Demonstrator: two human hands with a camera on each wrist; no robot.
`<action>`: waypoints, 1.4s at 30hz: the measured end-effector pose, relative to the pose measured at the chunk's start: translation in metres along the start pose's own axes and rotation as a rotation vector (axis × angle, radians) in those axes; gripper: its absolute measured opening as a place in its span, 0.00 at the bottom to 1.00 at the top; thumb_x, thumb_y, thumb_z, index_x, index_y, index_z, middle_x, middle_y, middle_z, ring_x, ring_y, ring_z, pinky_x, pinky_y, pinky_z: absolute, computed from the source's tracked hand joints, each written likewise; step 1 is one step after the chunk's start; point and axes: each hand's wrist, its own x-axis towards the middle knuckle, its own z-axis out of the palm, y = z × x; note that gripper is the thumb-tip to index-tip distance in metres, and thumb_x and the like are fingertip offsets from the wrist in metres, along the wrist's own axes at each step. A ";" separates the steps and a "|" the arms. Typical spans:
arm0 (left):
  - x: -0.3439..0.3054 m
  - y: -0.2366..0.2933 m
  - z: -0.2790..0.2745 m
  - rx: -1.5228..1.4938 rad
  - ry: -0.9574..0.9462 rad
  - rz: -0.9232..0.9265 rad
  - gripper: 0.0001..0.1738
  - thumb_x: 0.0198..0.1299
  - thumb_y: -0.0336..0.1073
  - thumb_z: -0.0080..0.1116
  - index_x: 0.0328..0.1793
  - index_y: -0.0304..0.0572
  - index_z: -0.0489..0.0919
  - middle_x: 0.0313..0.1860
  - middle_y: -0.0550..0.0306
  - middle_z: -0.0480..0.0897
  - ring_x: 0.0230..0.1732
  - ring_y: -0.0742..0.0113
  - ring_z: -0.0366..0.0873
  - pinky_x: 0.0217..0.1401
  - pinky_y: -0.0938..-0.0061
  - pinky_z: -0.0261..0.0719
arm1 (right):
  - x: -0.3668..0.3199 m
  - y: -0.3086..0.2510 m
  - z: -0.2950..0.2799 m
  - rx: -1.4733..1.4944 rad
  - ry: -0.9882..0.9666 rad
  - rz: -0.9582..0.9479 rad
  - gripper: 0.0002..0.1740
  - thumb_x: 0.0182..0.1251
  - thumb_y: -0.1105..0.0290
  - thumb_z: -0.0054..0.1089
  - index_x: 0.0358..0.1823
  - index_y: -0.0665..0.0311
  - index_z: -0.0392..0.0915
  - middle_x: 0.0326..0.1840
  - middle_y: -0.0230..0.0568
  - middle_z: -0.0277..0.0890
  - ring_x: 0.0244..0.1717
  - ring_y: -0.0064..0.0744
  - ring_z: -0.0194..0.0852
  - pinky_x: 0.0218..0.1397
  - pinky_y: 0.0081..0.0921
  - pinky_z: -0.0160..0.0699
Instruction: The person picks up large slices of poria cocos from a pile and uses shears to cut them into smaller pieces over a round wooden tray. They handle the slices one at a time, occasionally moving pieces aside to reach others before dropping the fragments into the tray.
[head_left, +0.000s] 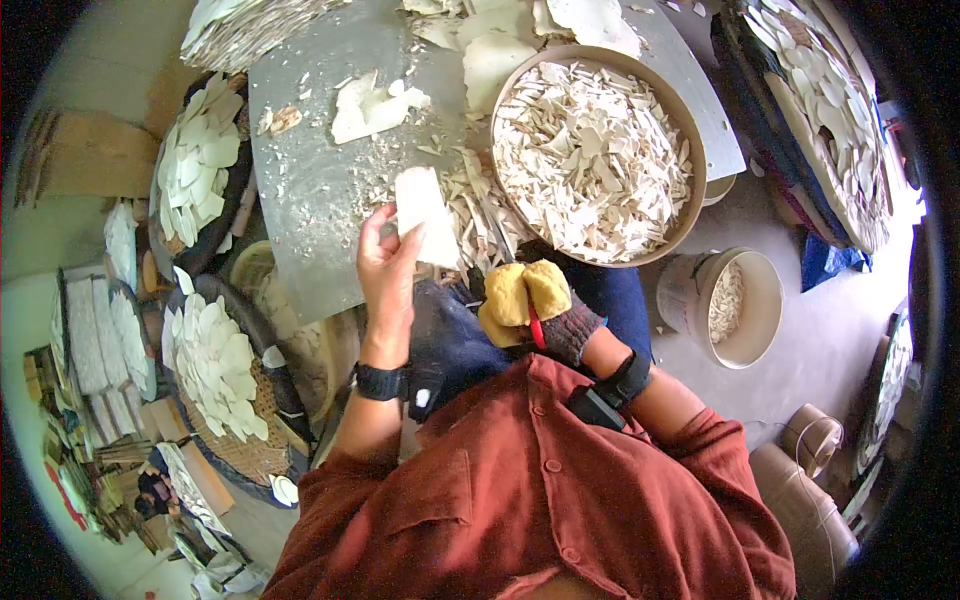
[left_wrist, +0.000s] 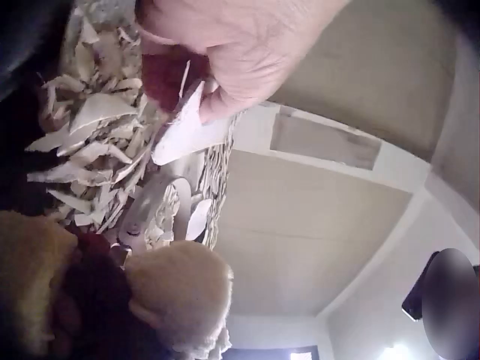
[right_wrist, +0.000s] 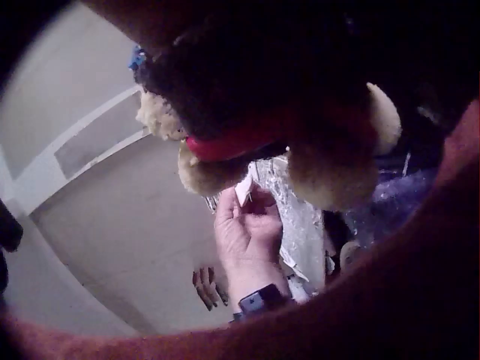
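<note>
My bare left hand (head_left: 385,275) pinches a flat, thin white piece (head_left: 424,215) with a straight-cut edge, between thumb and fingers, above the near edge of the metal tabletop. To its right, my right hand (head_left: 565,325), in a dark knit glove, grips shears by a red handle (head_left: 537,329). Thick yellow foam pads (head_left: 520,292) wrap the grip and hide most of its fingers. The metal blades (left_wrist: 141,217) point away from me, close below the white piece, over a pile of narrow offcuts (left_wrist: 97,161).
A large round tub (head_left: 697,180) full of white scraps stands at the table's right. An irregular white sheet (head_left: 375,108) lies on the metal table (head_left: 300,210). A bucket (head_left: 755,330) with scraps sits lower right. Round baskets of white discs (head_left: 215,365) line the left.
</note>
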 end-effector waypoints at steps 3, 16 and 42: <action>-0.005 0.002 -0.012 0.098 -0.120 -0.132 0.24 0.55 0.22 0.55 0.58 0.35 0.63 0.42 0.49 0.81 0.41 0.74 0.78 0.42 0.81 0.76 | 0.000 0.030 0.009 0.691 0.023 0.058 0.13 0.64 0.67 0.50 0.43 0.68 0.75 0.44 0.43 0.78 0.45 0.33 0.76 0.52 0.27 0.73; -0.022 -0.003 -0.006 0.105 -0.111 0.001 0.22 0.55 0.21 0.53 0.58 0.32 0.66 0.45 0.51 0.79 0.43 0.72 0.77 0.41 0.79 0.79 | 0.002 0.020 0.012 0.552 -0.043 0.048 0.15 0.68 0.69 0.44 0.50 0.69 0.70 0.52 0.44 0.73 0.54 0.34 0.71 0.62 0.30 0.66; -0.004 -0.022 -0.007 -0.155 0.010 -0.054 0.26 0.56 0.23 0.53 0.62 0.37 0.63 0.42 0.50 0.80 0.38 0.71 0.79 0.37 0.80 0.79 | 0.001 0.046 0.024 0.355 -0.016 0.211 0.13 0.64 0.68 0.53 0.45 0.69 0.74 0.46 0.42 0.76 0.46 0.30 0.75 0.53 0.27 0.74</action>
